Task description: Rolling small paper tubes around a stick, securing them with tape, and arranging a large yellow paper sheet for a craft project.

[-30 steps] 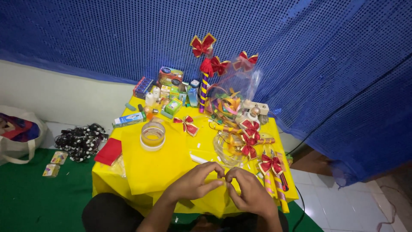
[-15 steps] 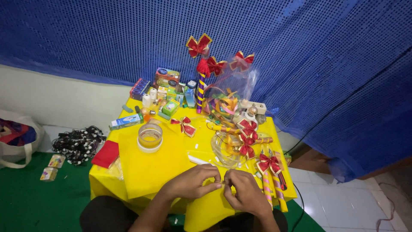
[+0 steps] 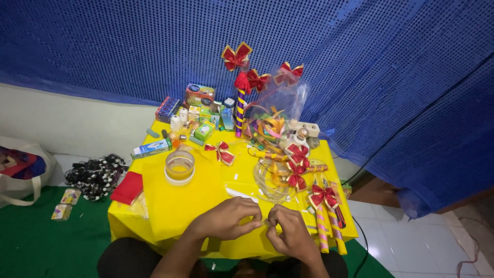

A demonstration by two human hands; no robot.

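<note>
- At the near edge of the tabletop (image 3: 170, 206), the left hand (image 3: 226, 219) and right hand (image 3: 290, 234) meet fingertip to fingertip.
- Fingers of both hands are pinched narrow on a small pale piece (image 3: 265, 222) held between them; its kind is too small to tell.
- Just beyond the hands, a white strip (image 3: 242, 194) lies flat on the yellow cover.
- Right of the hands, two striped sticks (image 3: 329, 229) with a red bow (image 3: 323, 195) lie along the right edge.
- Mid-tabletop: a round clear tub (image 3: 180, 166) to the left, a clear bowl (image 3: 270, 180) to the right, a loose bow (image 3: 221, 152) between and behind them.
- Left edge: a red card (image 3: 127, 187) hangs over the side.
- Far edge: small boxes (image 3: 198, 110), an upright striped stick (image 3: 240, 110) topped with bows, and a clear bag (image 3: 280, 110) of ribbons.
- Floor, left: a black bundle (image 3: 95, 175) and a tote bag (image 3: 20, 172).
- Background: a blue mesh sheet (image 3: 360, 62).
</note>
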